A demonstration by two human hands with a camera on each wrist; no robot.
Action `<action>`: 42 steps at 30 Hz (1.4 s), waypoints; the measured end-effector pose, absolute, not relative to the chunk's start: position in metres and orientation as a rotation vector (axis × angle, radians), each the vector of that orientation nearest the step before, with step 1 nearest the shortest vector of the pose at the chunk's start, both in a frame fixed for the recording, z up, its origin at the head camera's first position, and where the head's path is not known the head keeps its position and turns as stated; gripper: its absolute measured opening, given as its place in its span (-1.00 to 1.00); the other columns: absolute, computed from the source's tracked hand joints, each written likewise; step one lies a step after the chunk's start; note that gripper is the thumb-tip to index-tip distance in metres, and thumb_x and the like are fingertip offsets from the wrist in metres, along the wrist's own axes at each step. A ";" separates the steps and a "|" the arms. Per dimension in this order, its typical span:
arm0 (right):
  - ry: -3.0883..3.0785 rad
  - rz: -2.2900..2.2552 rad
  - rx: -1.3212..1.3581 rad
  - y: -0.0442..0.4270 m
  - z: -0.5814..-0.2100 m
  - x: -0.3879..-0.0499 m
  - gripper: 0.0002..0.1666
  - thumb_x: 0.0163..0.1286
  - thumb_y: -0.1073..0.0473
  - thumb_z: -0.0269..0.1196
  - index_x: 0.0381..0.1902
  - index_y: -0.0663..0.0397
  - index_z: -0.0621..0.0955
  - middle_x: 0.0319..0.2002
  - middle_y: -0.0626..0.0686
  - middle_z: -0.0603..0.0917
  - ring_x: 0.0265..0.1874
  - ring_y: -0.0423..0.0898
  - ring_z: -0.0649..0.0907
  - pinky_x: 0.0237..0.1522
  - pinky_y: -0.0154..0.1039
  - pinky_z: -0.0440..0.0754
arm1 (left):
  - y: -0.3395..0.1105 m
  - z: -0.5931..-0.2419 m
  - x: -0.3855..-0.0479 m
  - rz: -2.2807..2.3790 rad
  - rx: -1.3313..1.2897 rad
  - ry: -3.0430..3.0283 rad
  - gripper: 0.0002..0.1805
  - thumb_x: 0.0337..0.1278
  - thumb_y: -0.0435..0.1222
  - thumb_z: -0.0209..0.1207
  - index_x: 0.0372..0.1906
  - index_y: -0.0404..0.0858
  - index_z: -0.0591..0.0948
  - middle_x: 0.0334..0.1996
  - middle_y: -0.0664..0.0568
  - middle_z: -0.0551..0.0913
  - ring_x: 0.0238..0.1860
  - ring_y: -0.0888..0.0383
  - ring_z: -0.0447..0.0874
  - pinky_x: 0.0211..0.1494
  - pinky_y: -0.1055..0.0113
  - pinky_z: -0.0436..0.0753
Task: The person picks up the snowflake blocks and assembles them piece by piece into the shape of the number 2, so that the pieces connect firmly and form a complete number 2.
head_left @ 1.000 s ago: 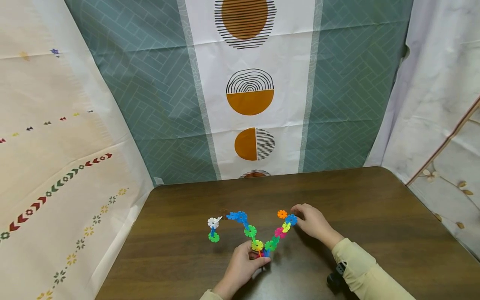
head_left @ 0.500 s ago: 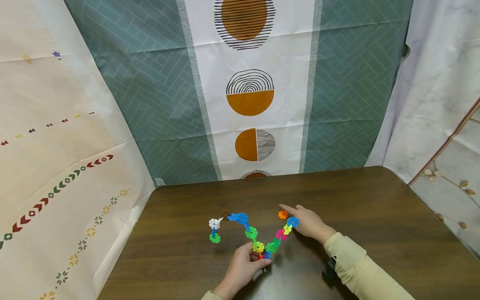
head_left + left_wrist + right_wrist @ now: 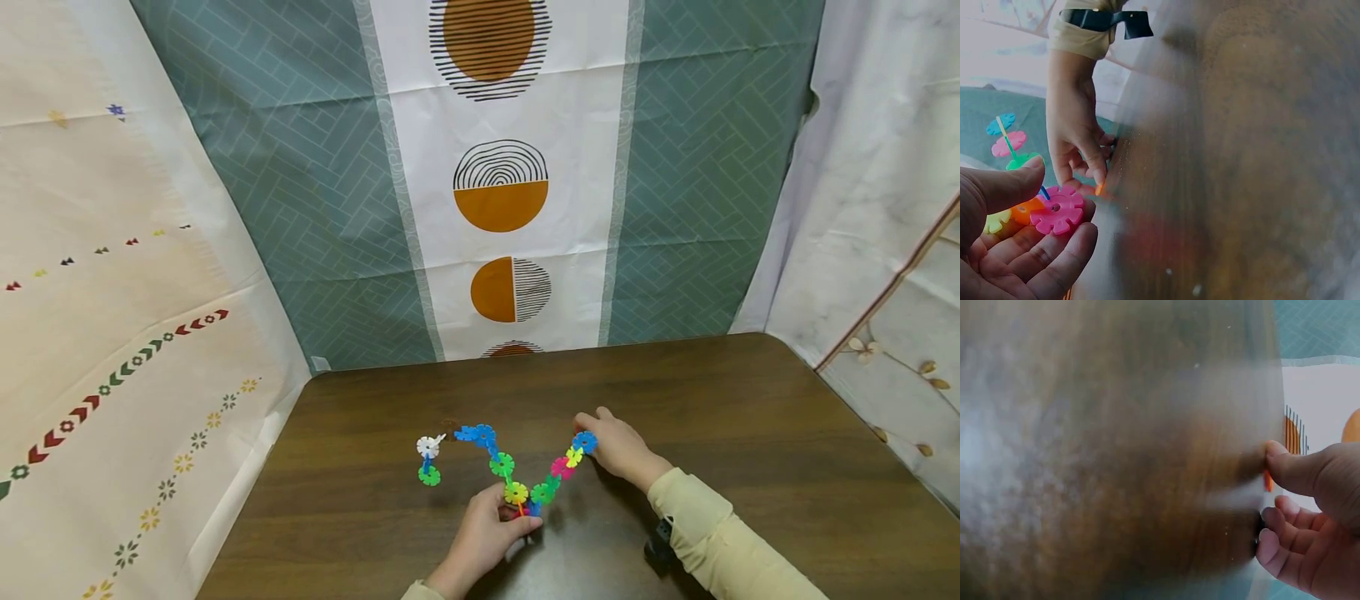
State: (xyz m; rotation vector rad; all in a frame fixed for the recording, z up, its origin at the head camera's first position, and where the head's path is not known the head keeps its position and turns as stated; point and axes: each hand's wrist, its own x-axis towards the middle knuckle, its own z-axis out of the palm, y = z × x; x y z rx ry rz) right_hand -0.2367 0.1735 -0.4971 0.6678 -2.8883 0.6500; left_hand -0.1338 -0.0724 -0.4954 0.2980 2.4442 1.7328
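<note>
In the head view my left hand (image 3: 483, 533) holds a V-shaped chain of notched plastic snowflake discs by its low middle. In the left wrist view a pink disc (image 3: 1058, 209) and an orange one (image 3: 1025, 211) lie between its thumb and fingers. One arm of the chain has blue discs (image 3: 477, 435) at its end; the other ends in a blue disc (image 3: 585, 442) before my right hand (image 3: 618, 447). At the tabletop my right hand pinches a loose orange snowflake disc (image 3: 1100, 187), seen edge-on past the thumb in the right wrist view; the head view hides it.
A white disc (image 3: 427, 447) with a blue and a green disc (image 3: 429, 476) hangs left of the chain, beside a brown disc (image 3: 450, 428) hard to see against the wood. The brown table (image 3: 360, 517) ends at a patterned cloth (image 3: 502, 300) behind.
My right hand moves from behind the chain's blue end disc to the orange disc, reaching with a straight finger, then draws back slightly right with it. The left hand stays nearly still.
</note>
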 end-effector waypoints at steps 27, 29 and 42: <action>-2.867 1.170 0.500 0.191 -0.467 -0.201 -0.87 0.35 0.35 0.24 -0.25 0.03 0.53 -0.51 -0.05 0.66 -0.67 -0.19 0.54 -0.58 -0.34 0.55 | -0.073 -0.496 -0.134 1.746 0.322 2.448 -0.75 -0.04 -0.29 0.45 -0.30 -0.25 0.60 -0.45 0.12 0.68 -0.44 0.28 0.64 -0.36 0.42 0.61; -2.839 1.220 0.497 0.193 -0.462 -0.199 -0.88 0.35 0.35 0.24 -0.21 0.06 0.55 -0.51 -0.04 0.67 -0.66 -0.18 0.55 -0.58 -0.33 0.56 | -0.073 -0.496 -0.133 1.747 0.323 2.451 -0.74 -0.04 -0.30 0.46 -0.30 -0.26 0.60 -0.45 0.11 0.68 -0.44 0.27 0.64 -0.36 0.42 0.61; -2.644 1.435 0.349 0.200 -0.433 -0.183 -0.78 0.38 0.26 0.26 -0.03 0.09 0.56 -0.52 -0.12 0.67 -0.66 0.03 0.55 -0.67 -0.30 0.44 | -0.073 -0.494 -0.133 1.719 0.303 2.478 -0.73 -0.06 -0.30 0.46 -0.31 -0.26 0.59 -0.45 0.09 0.68 -0.45 0.28 0.63 -0.38 0.42 0.59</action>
